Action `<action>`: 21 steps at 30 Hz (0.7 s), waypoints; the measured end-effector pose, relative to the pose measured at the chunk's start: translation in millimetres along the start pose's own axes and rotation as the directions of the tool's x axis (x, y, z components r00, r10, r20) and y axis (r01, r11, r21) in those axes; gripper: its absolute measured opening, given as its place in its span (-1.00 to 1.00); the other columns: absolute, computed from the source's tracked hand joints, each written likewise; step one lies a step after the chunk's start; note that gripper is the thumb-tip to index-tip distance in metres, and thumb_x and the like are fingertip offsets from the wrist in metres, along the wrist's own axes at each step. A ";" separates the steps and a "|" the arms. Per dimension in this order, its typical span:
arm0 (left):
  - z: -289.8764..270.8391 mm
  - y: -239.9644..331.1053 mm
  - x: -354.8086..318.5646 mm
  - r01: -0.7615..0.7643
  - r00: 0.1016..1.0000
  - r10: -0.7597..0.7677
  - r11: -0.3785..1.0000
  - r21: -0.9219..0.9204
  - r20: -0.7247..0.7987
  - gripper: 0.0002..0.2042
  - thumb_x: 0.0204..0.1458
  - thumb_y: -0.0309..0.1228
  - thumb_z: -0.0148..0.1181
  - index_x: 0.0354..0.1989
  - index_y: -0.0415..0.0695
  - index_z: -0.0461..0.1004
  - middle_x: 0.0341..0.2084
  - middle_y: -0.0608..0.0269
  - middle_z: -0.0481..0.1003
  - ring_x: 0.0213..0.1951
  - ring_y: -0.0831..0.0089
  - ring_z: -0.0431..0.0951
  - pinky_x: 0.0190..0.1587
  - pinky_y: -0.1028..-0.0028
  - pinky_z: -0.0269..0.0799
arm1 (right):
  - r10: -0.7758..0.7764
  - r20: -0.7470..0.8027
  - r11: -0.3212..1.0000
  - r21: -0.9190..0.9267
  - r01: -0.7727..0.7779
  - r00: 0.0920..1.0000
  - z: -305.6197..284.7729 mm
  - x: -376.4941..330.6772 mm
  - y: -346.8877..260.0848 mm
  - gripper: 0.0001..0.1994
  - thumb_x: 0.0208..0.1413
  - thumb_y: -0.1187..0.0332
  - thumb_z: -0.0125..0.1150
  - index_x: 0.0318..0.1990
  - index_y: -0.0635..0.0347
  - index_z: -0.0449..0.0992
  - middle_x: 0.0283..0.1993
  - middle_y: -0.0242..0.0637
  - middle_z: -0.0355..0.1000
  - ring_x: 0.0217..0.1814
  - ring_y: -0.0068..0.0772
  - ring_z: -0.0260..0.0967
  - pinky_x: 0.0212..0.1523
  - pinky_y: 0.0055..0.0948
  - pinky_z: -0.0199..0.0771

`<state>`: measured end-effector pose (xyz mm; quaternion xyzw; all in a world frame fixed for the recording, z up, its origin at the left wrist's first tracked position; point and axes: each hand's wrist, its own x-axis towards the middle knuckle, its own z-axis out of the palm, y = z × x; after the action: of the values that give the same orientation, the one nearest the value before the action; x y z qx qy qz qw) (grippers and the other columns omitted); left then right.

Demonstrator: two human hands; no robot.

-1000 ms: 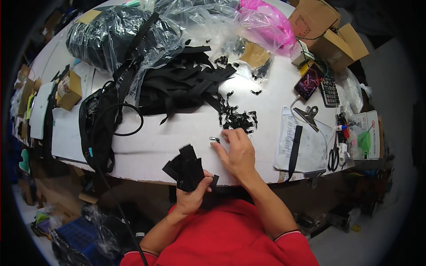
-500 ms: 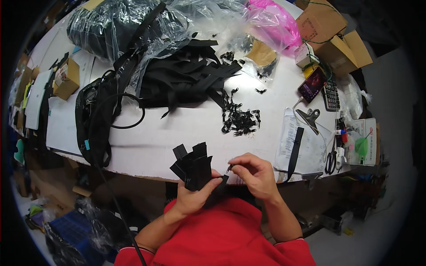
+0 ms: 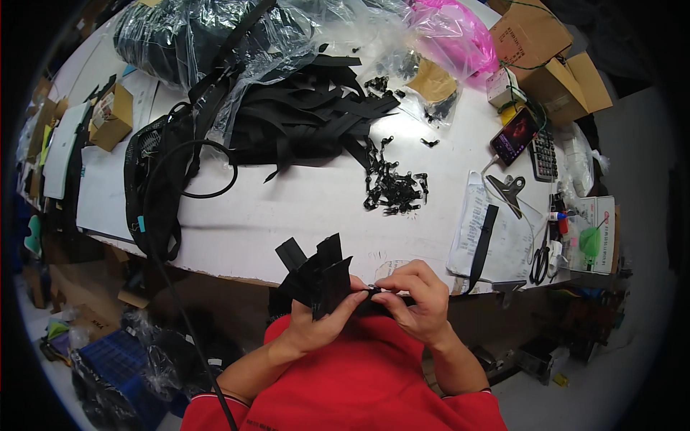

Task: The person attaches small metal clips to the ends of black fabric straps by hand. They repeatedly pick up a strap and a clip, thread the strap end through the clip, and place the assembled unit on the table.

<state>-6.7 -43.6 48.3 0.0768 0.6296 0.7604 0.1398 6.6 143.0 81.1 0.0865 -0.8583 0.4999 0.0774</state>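
My left hand (image 3: 316, 332) is closed round a fanned bundle of black webbing strips (image 3: 322, 276), just off the table's front edge. Between the two hands, my left thumb and finger pinch the end of one strip. Against that end my right hand (image 3: 422, 305) holds a small black fitting (image 3: 374, 290), mostly hidden by the fingertips. Farther back on the white table (image 3: 244, 223) lies a pile of similar small black fittings (image 3: 395, 188) with shiny bits. To its left spreads a heap of loose black webbing strips (image 3: 295, 122).
A black bag (image 3: 154, 194) with a looped cable lies at left. On the right are papers (image 3: 471, 237) under a bulldog clip (image 3: 509, 192), a phone (image 3: 514, 136), a calculator (image 3: 544, 154) and scissors (image 3: 539, 266). Cardboard boxes (image 3: 575, 82) and plastic-wrapped bundles (image 3: 187, 43) stand at the back.
My right hand has moved left with the small fitting and now meets the strip end at my left fingertips. Before, the hands were slightly apart. The bundle stays in my left hand.
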 end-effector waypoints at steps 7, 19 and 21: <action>1.6 3.6 1.3 -0.048 0.999 0.047 0.997 0.052 0.020 -0.89 0.07 -0.65 0.25 -0.23 -0.29 0.53 -0.36 0.26 0.55 -0.30 0.57 0.54 -0.23 0.55 0.46 | -0.041 0.027 0.996 -0.074 0.043 0.999 -2.3 -0.5 0.6 -0.77 -0.14 0.46 0.49 -0.27 0.17 0.62 -0.38 -0.32 0.44 -0.38 -0.36 0.39 -0.44 -0.42 0.40; 1.5 -9.3 -3.0 -0.078 0.997 0.077 0.997 0.017 0.020 -0.81 0.11 -0.66 0.19 -0.09 -0.29 0.51 -0.23 0.20 0.57 -0.17 0.47 0.57 -0.07 0.49 0.48 | 0.460 0.207 0.711 0.496 -0.498 0.863 11.1 -19.0 2.0 -0.90 0.15 0.53 0.26 -0.19 0.28 0.56 -0.36 -0.44 0.41 -0.36 -0.71 0.34 -0.33 -0.66 0.34; 2.6 -8.8 -2.8 -0.047 0.999 0.048 0.999 -0.020 0.015 -0.81 0.13 -0.65 0.17 -0.08 -0.29 0.51 -0.22 0.20 0.56 -0.14 0.47 0.55 -0.04 0.49 0.47 | 0.473 0.219 0.631 0.592 -0.501 0.854 15.9 -20.4 0.5 -0.92 0.17 0.53 0.25 -0.19 0.29 0.55 -0.31 -0.44 0.41 -0.32 -0.70 0.33 -0.29 -0.66 0.34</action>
<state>-2.3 -40.5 40.3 0.0961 0.6190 0.7690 0.1271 25.7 130.8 68.4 -0.1169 -0.6327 0.7573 -0.1120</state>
